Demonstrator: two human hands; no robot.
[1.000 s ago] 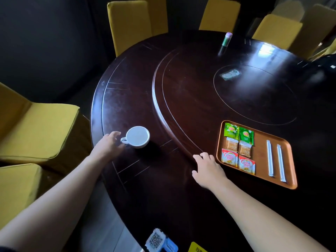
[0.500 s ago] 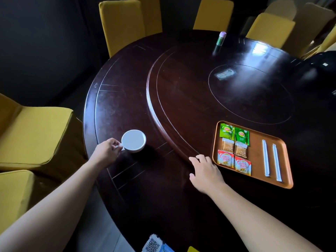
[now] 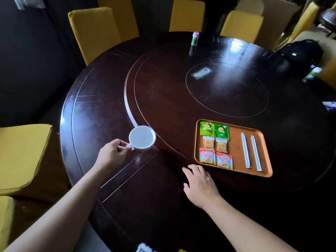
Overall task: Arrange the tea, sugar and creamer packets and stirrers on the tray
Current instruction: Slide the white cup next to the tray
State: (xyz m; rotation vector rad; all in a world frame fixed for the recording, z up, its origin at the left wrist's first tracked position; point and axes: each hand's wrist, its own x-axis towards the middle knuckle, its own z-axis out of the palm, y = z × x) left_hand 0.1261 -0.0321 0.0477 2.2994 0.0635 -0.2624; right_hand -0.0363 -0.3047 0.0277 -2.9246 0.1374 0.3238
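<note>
An orange tray [image 3: 236, 142] lies on the dark round table, right of centre. On its left part sit two green tea packets [image 3: 214, 130], two tan sugar packets [image 3: 215, 144] and two red creamer packets [image 3: 216, 158], in neat rows. Two white wrapped stirrers [image 3: 251, 152] lie side by side on its right part. My left hand [image 3: 112, 153] grips the handle of a white cup [image 3: 142, 137] left of the tray. My right hand [image 3: 199, 184] rests flat on the table just below the tray's near left corner, holding nothing.
The table has a raised turntable [image 3: 200, 88] in its middle, with a small card [image 3: 201, 72] on it. A green bottle [image 3: 194, 39] stands at the far side. A black bag [image 3: 298, 51] and another bottle [image 3: 311, 74] are at the right. Yellow chairs [image 3: 94, 31] ring the table.
My left hand closed on the cup's handle and the cup has moved right, toward the turntable's edge. My right hand stays by the tray.
</note>
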